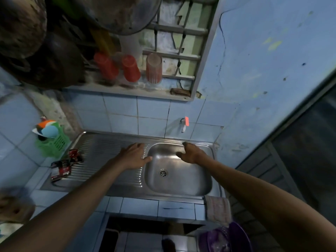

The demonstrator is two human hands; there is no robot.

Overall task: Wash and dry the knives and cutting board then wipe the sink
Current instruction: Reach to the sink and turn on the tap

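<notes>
Directly below hands (134, 156) (190, 152) — sink (181, 182).

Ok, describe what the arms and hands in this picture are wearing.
Nothing shows on them. Both forearms are bare for as far as the picture shows, with no sleeve in view. The left hand and the right hand have no gloves, and no watch, bracelet or ring can be made out in the dim, slightly blurred light.

both bare hands reach over a stainless steel sink (183, 194), the left hand (133, 157) spread flat above the ribbed drainboard (101, 148), the right hand (190, 153) empty over the basin's far rim below a wall tap (185, 124), a cloth (217, 208) draped at the counter's front right corner
</notes>
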